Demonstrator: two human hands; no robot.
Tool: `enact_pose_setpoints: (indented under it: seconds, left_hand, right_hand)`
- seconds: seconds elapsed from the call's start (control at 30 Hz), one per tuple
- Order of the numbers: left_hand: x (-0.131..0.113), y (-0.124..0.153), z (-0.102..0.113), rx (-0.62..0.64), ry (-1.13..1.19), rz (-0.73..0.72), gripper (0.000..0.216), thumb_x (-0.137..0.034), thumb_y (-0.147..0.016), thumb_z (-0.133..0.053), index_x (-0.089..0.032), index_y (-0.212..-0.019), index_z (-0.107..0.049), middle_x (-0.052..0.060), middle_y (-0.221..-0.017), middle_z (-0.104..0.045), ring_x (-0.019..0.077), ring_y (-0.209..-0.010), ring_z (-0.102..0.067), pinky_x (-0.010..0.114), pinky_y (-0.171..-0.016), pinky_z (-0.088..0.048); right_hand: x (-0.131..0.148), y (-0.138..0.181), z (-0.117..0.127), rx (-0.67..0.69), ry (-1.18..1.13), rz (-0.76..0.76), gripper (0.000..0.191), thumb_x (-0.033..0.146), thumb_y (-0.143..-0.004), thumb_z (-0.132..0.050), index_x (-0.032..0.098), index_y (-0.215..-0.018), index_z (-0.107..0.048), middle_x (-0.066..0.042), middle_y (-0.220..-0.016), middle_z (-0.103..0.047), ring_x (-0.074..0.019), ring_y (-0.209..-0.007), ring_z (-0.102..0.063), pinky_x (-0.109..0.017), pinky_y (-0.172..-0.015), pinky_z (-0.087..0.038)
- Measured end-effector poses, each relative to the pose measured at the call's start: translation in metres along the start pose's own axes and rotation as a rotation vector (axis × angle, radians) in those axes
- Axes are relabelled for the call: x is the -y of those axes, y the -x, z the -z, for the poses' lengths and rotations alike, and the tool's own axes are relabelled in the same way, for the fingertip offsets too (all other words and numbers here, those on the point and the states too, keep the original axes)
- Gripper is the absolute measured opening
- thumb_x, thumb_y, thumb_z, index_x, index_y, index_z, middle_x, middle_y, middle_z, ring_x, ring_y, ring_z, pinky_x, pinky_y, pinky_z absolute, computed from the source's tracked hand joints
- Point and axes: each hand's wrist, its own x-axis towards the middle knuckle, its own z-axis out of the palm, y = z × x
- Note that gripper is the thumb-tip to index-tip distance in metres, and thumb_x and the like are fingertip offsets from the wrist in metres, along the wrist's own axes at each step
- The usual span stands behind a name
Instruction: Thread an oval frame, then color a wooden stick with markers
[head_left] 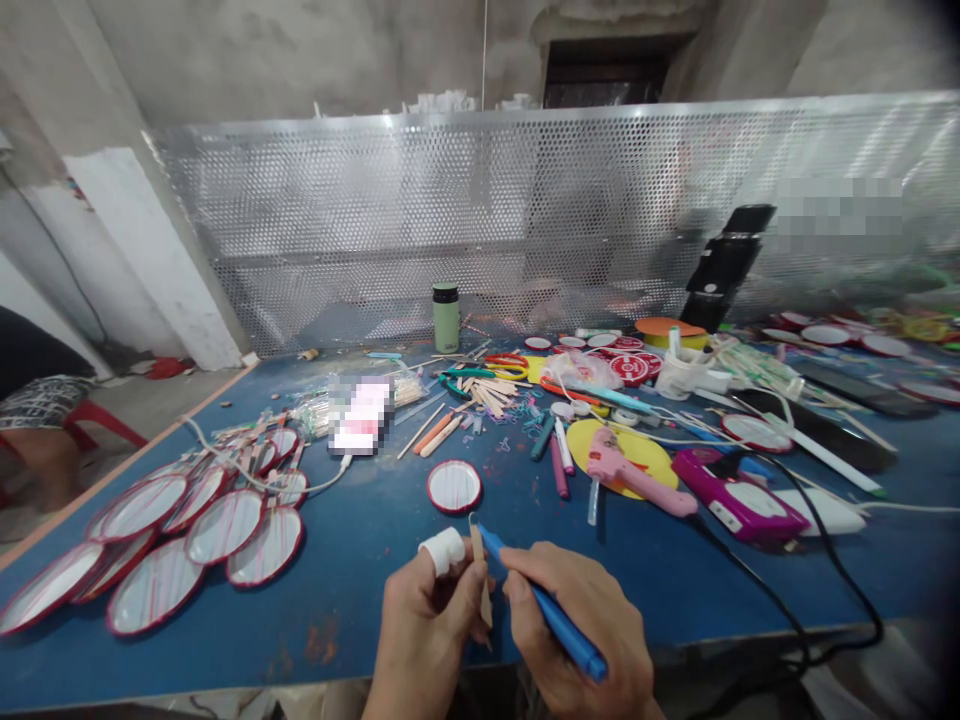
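Between the thumb and fingers of my left hand [431,620] is a flat wooden craft stick [480,580], held upright over the front edge of the table. White tape [442,551] wraps one finger of this hand. My right hand [585,625] grips a blue pen [566,630], its tip close to the stick's upper end; whether they touch I cannot tell. Just beyond both hands lies a round white disc with a red rim [454,486]. A pink glue gun [637,470] rests on a yellow disc [581,440] to the right.
Red-rimmed discs [225,527] overlap on the left of the blue table [360,610]. A white cable leads to a lit phone [360,415]. Loose sticks [499,392], markers, a green bottle [446,320] and a purple device [739,495] with black cables lie around. A person's leg [45,430] shows at left.
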Motion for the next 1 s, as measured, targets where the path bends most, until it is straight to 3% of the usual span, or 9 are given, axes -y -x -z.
enact_pose_setpoints:
  seconds: [0.43,0.6,1.0]
  left_hand:
    - [-0.002,0.000,-0.003,-0.057,0.014,-0.015,0.028,-0.041,-0.085,-0.066,-0.013,-0.082,-0.070,-0.001,-0.059,-0.058,0.0099,-0.048,-0.051,0.020,-0.048,-0.043]
    - [0.001,-0.003,-0.001,0.022,0.035,-0.002,0.031,-0.043,-0.086,-0.064,-0.013,-0.088,-0.070,0.000,-0.062,-0.060,0.0099,-0.049,-0.052,0.020,-0.049,-0.045]
    - [-0.010,0.000,-0.005,-0.051,0.024,-0.074,0.031,-0.042,-0.081,-0.068,-0.015,-0.070,-0.061,-0.003,-0.053,-0.056,0.0097,-0.044,-0.050,0.019,-0.046,-0.042]
  right_hand:
    - [-0.002,0.000,-0.001,-0.022,0.042,0.012,0.011,0.012,-0.085,-0.060,0.018,-0.092,-0.068,-0.001,-0.072,-0.075,-0.0153,-0.065,-0.073,-0.026,-0.067,-0.056]
    - [-0.002,-0.001,0.000,-0.015,0.048,-0.016,0.013,0.012,-0.085,-0.060,0.021,-0.090,-0.068,0.001,-0.068,-0.075,-0.0158,-0.063,-0.073,-0.025,-0.063,-0.057]
    - [-0.002,-0.003,-0.001,0.020,-0.025,-0.007,0.014,0.012,-0.087,-0.058,0.019,-0.093,-0.069,0.000,-0.069,-0.074,-0.0137,-0.061,-0.072,-0.023,-0.064,-0.056]
